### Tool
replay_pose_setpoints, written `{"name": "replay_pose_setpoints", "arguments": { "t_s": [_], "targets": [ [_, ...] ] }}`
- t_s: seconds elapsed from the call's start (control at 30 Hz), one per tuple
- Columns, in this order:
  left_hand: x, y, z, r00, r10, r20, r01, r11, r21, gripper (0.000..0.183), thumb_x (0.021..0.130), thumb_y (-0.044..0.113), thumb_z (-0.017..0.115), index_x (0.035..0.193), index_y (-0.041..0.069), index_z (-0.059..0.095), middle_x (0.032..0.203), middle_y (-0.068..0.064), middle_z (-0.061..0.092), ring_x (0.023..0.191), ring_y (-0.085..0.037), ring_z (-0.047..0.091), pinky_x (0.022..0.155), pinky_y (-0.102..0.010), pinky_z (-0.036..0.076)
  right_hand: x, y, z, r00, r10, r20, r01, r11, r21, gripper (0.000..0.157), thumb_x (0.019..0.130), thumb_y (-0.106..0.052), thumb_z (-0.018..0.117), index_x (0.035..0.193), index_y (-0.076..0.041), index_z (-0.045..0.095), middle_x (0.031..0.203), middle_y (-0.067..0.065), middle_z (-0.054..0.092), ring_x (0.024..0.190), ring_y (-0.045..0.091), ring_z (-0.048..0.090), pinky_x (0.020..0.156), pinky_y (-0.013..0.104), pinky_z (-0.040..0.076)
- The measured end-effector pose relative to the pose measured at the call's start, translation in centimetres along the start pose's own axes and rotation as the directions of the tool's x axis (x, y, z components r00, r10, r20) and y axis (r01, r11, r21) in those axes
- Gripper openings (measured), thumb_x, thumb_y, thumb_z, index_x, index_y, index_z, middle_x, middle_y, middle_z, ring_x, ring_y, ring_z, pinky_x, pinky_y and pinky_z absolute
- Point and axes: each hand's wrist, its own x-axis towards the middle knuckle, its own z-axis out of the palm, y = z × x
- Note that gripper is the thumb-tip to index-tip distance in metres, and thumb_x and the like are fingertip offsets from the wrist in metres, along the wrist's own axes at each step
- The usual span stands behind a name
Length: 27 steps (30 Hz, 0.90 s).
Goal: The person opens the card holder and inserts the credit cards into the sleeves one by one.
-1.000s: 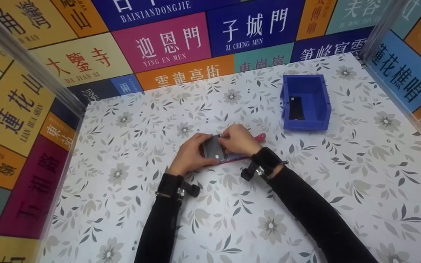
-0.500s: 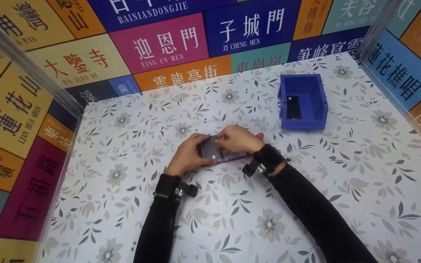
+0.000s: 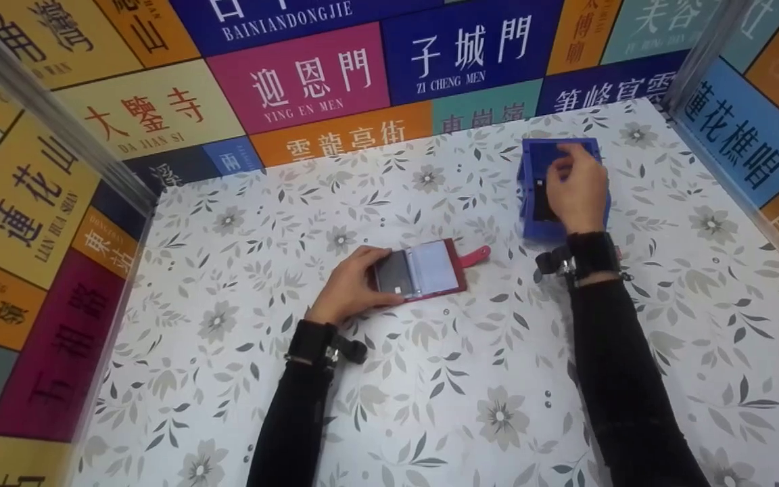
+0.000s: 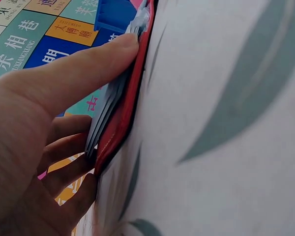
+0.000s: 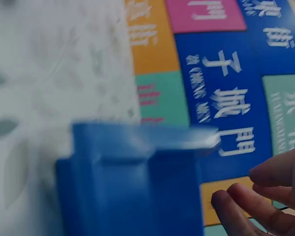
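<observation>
A red card holder (image 3: 456, 264) lies spread open on the table, a dark card (image 3: 395, 274) showing in its left sleeve and a pale clear sleeve on its right. My left hand (image 3: 349, 287) grips its left side, thumb at the near edge and fingers at the far edge. In the left wrist view, the thumb presses the stacked clear sleeves (image 4: 108, 108) above the red cover (image 4: 132, 98). Over the blue bin (image 3: 531, 230) hovers my right hand (image 3: 579, 189), fingers loosely bent with nothing seen between them. A black card (image 3: 541, 203) in the bin is partly hidden by this hand.
The red strap (image 3: 476, 256) of the card holder sticks out to the right, towards the bin. Behind the flower-patterned table (image 3: 281, 406) stands a wall of coloured panels (image 3: 301, 81) with lettering, and similar panels flank both sides.
My right hand has left the card holder and moved right and away, to over the blue bin. The clear right sleeve is now uncovered. My left hand keeps its grip.
</observation>
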Motion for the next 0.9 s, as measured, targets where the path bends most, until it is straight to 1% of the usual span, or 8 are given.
{"name": "replay_pose_setpoints", "arguments": {
  "t_s": [0.07, 0.13, 0.2, 0.27, 0.37, 0.7, 0.83, 0.9],
  "targets": [
    [0.0, -0.1, 0.0, 1.0, -0.006, -0.001, 0.006, 1.0, -0.001, 0.091, 0.071, 0.042, 0.096, 0.148, 0.016, 0.057, 0.14, 0.001, 0.059, 0.125, -0.018, 0.058, 0.11, -0.037, 0.046, 0.2, 1.5, 0.7, 0.995, 0.028, 0.092, -0.019, 0.995, -0.095, 0.046, 0.095, -0.008, 0.063, 0.139, 0.003, 0.06, 0.125, 0.03, 0.068, 0.116, 0.05, 0.063, 0.104, 0.06, 0.047],
    [0.0, -0.1, 0.0, 1.0, -0.008, 0.0, 0.008, 1.0, -0.003, 0.091, 0.071, 0.042, 0.096, 0.149, 0.016, 0.057, 0.141, 0.001, 0.059, 0.126, -0.018, 0.057, 0.111, -0.036, 0.046, 0.1, 2.5, 1.4, 0.98, 0.039, 0.194, -0.006, 0.986, -0.166, 0.052, 0.091, -0.005, 0.066, 0.141, 0.006, 0.057, 0.132, 0.035, 0.062, 0.122, 0.056, 0.057, 0.106, 0.065, 0.044],
    [0.0, -0.2, 0.0, 1.0, -0.009, 0.002, 0.009, 1.0, -0.007, 0.091, 0.071, 0.042, 0.096, 0.149, 0.016, 0.057, 0.142, 0.0, 0.059, 0.127, -0.018, 0.057, 0.111, -0.036, 0.045, 0.1, 3.0, 2.0, 0.961, 0.074, 0.266, -0.024, 0.982, -0.187, 0.061, 0.087, -0.002, 0.068, 0.146, 0.005, 0.053, 0.139, 0.036, 0.057, 0.127, 0.059, 0.053, 0.109, 0.067, 0.041],
    [0.0, -0.1, 0.0, 1.0, -0.007, 0.001, 0.007, 1.0, -0.008, 0.091, 0.07, 0.041, 0.096, 0.149, 0.016, 0.057, 0.142, 0.0, 0.058, 0.128, -0.019, 0.057, 0.112, -0.036, 0.045, 0.1, 3.3, 2.2, 0.948, 0.114, 0.298, -0.055, 0.978, -0.202, 0.071, 0.084, 0.0, 0.07, 0.151, 0.002, 0.048, 0.145, 0.036, 0.052, 0.129, 0.059, 0.051, 0.11, 0.067, 0.04],
    [0.0, -0.1, -0.1, 1.0, -0.006, 0.002, 0.006, 1.0, -0.006, 0.091, 0.07, 0.041, 0.096, 0.149, 0.016, 0.057, 0.143, 0.0, 0.059, 0.128, -0.019, 0.057, 0.112, -0.036, 0.045, 0.3, 3.5, 2.4, 0.937, 0.161, 0.311, -0.1, 0.974, -0.202, 0.084, 0.082, 0.001, 0.07, 0.159, -0.002, 0.037, 0.151, 0.035, 0.046, 0.133, 0.059, 0.047, 0.113, 0.067, 0.037],
    [0.0, -0.1, 0.0, 1.0, -0.007, 0.007, 0.007, 1.0, -0.001, 0.092, 0.07, 0.042, 0.096, 0.149, 0.015, 0.056, 0.143, -0.001, 0.058, 0.128, -0.018, 0.056, 0.112, -0.037, 0.045, 0.8, 3.8, 2.2, 0.933, 0.176, 0.315, -0.136, 0.98, -0.144, 0.103, 0.074, 0.007, 0.066, 0.165, -0.007, 0.021, 0.157, 0.039, 0.034, 0.141, 0.06, 0.035, 0.12, 0.066, 0.026],
    [0.0, -0.2, 0.0, 1.0, 0.008, 0.001, -0.008, 1.0, -0.011, 0.093, 0.07, 0.043, 0.096, 0.148, 0.014, 0.057, 0.143, -0.002, 0.059, 0.128, -0.019, 0.056, 0.111, -0.037, 0.045, 0.5, 3.4, 2.3, 0.947, 0.185, 0.264, -0.161, 0.981, -0.108, 0.108, 0.073, 0.012, 0.066, 0.167, -0.015, 0.019, 0.156, 0.038, 0.028, 0.139, 0.059, 0.034, 0.119, 0.066, 0.027],
    [0.1, -0.2, -0.1, 1.0, 0.01, -0.001, -0.01, 1.0, -0.014, 0.093, 0.069, 0.043, 0.096, 0.148, 0.014, 0.057, 0.143, -0.002, 0.059, 0.128, -0.019, 0.056, 0.112, -0.037, 0.045, 0.4, 3.1, 2.4, 0.959, 0.171, 0.225, -0.159, 0.985, -0.072, 0.108, 0.072, 0.015, 0.067, 0.166, -0.017, 0.023, 0.155, 0.036, 0.027, 0.138, 0.056, 0.035, 0.118, 0.064, 0.03]
  ]
}}
